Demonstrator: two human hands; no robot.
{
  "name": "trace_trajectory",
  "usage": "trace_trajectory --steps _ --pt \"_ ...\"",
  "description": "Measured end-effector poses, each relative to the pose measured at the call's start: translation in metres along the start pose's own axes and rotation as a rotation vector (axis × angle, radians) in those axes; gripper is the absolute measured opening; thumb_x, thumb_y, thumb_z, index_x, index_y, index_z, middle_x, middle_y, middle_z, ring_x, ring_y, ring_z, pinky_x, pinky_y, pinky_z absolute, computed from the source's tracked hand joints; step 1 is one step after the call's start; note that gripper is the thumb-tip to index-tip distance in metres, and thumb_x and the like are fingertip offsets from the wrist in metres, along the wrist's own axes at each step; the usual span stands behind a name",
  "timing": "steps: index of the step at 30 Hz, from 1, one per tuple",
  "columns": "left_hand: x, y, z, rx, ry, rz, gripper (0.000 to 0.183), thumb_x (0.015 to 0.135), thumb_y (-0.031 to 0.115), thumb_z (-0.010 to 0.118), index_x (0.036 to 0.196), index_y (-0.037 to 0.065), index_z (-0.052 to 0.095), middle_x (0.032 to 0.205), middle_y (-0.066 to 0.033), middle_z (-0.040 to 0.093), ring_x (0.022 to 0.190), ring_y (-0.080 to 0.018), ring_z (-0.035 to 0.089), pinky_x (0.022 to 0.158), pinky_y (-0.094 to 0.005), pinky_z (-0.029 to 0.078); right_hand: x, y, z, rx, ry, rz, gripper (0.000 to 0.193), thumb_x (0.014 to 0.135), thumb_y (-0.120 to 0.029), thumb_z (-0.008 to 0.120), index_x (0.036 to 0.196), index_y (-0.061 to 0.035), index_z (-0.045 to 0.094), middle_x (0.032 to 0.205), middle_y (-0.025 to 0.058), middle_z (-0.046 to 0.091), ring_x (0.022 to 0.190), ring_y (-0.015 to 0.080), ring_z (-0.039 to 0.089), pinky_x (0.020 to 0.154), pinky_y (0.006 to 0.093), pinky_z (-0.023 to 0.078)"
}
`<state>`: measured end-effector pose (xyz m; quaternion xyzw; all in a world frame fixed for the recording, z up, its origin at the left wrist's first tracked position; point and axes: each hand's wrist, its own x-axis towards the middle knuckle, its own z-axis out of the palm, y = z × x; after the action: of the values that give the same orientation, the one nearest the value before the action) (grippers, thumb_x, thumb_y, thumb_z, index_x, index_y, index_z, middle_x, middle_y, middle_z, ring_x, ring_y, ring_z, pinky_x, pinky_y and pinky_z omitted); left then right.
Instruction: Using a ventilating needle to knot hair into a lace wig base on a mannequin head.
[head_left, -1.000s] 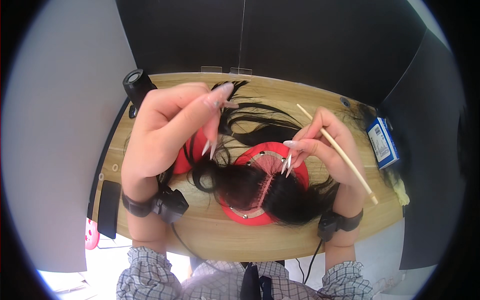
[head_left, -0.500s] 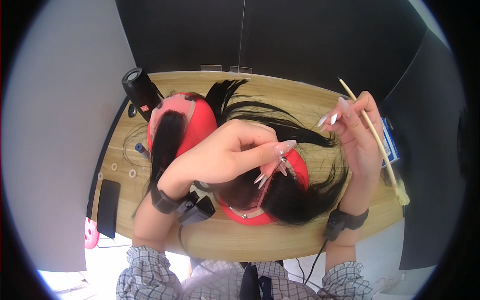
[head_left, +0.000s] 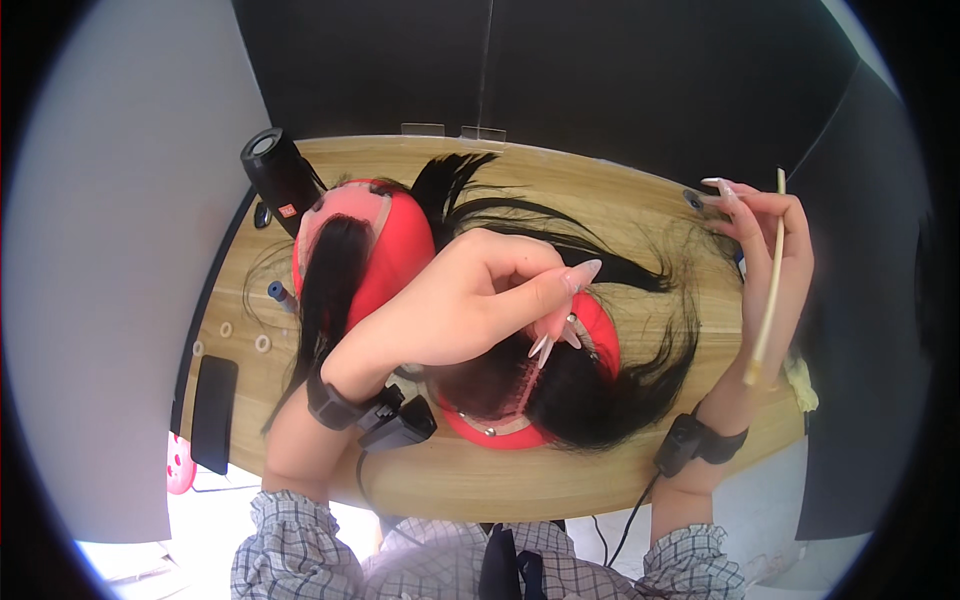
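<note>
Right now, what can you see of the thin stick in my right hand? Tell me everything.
The thin stick is pale tan and wooden-looking, with a blunt, slightly blurred lower end. Only your right hand visibly touches it. It runs nearly up and down the picture, its top jutting above the hand, its bottom near the wrist.

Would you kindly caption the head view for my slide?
Left hand over black hair on a red form; right hand holding a stick.

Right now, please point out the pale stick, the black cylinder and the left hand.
Pale stick [head_left: 769, 303], head view: middle of its shaft.
Black cylinder [head_left: 281, 180], head view: its side.
Left hand [head_left: 468, 305], head view: its back.
</note>
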<state>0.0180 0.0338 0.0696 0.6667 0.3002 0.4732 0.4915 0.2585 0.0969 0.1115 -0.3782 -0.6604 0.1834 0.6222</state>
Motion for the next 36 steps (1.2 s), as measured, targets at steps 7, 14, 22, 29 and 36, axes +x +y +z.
trace_trajectory --steps 7,14,22,29,36 --pt "0.0 0.014 -0.001 -0.087 0.115 -0.079 0.036 0.1 0.017 0.051 0.07 -0.001 0.061 0.068 -0.0038 0.061 0.065 -0.0098 0.06 0.064 -0.0242 0.047 -0.027 -0.038 -0.018 0.213 -0.758 0.487 0.013 0.092 -0.012 0.062 0.096 -0.0017 0.069 0.07 0.0052 0.066 0.059 0.0089 0.061 0.053 0.0204 0.046" --pt "-0.001 0.014 -0.007 -0.009 0.141 -0.041 0.037 0.1 0.017 0.05 0.07 -0.001 0.061 0.069 -0.0042 0.061 0.067 -0.0112 0.061 0.069 -0.0257 0.05 -0.038 -0.025 0.031 -0.047 -1.008 0.253 0.021 0.076 -0.016 0.077 0.091 -0.0028 0.072 0.069 0.012 0.067 0.057 0.0188 0.063 0.058 0.0302 0.049" --pt "-0.004 0.023 -0.005 -0.059 0.188 0.032 0.035 0.099 0.016 0.051 0.071 -0.002 0.061 0.066 -0.0032 0.059 0.062 -0.0099 0.057 0.069 -0.0264 0.047 -0.045 -0.017 0.047 0.01 -0.998 0.25 0.016 0.074 -0.014 0.078 0.084 -0.0016 0.073 0.075 0.0122 0.071 0.067 0.0185 0.066 0.065 0.0296 0.05" --pt "-0.01 0.036 -0.015 0.07 0.257 0.108 0.031 0.096 0.01 0.05 0.071 -0.003 0.062 0.064 -0.0073 0.058 0.062 -0.0156 0.06 0.089 -0.0361 0.051 -0.041 -0.028 0.036 0.075 -0.83 0.339 0.005 0.077 -0.003 0.071 0.08 0.0008 0.072 0.072 0.0097 0.07 0.067 0.0149 0.065 0.064 0.027 0.049" --pt "-0.017 0.04 -0.033 0.092 -0.079 0.05 0.035 0.096 0.014 0.057 0.065 -0.001 0.062 0.065 -0.0037 0.06 0.064 -0.0093 0.054 0.071 -0.024 0.046 -0.039 -0.043 0.029 0.057 -0.58 0.252 0.002 0.079 0.002 0.067 0.078 0.0034 0.068 0.068 0.0053 0.067 0.062 0.0079 0.059 0.056 0.0216 0.046"
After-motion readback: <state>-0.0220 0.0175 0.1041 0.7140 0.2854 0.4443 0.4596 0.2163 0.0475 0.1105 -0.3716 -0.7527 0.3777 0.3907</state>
